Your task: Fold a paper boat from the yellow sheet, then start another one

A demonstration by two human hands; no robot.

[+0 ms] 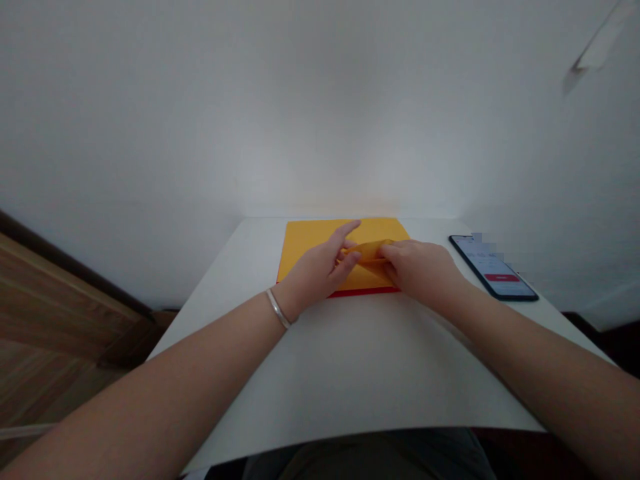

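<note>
While pinching folded orange paper [370, 257] at frame centre, left hand [317, 267] fingers curved against it, right hand [417, 270] fingers closed on it; unfolded orange sheet [305, 250] beneath, over a red sheet [365, 292] on the bench [350, 373].

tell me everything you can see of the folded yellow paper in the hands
The folded piece of yellow paper is a small, narrow, matt-looking fold with a soft crease and visible layers, lying roughly level. It is held between the fingers of the left hand and the right hand, which hide its ends. It sits above a larger yellow sheet of similar colour, on a white table. Whether it touches that sheet cannot be told.
</note>
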